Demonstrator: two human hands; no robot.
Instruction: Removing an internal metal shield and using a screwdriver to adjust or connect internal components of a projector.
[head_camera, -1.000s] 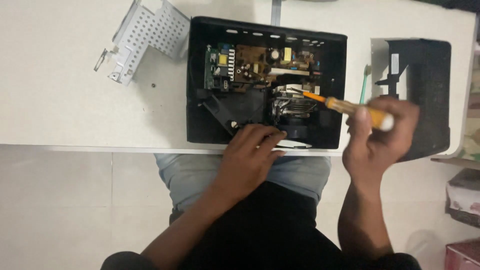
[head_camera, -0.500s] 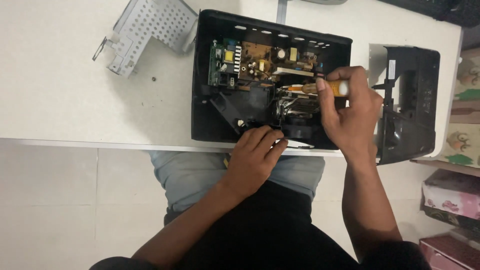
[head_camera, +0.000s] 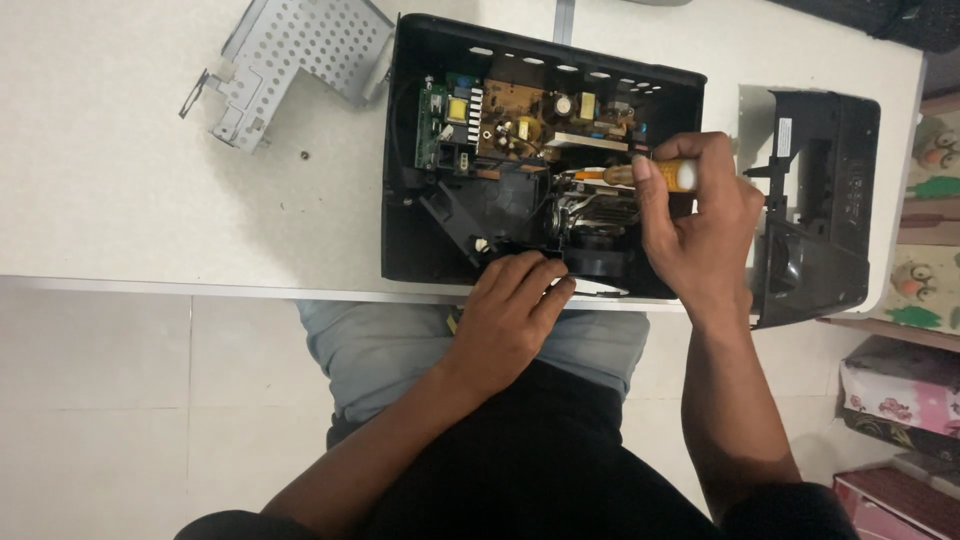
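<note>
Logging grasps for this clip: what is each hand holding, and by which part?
The right hand grips a screwdriver by its orange-yellow handle. The left hand holds nothing; it rests on the near edge of the opened black device.

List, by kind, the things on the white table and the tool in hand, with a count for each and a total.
Opened black device case: 1
Perforated metal bracket: 1
Detached black cover: 1
Small loose screw: 1
Screwdriver, gripped in the right hand: 1
Total: 5
</note>
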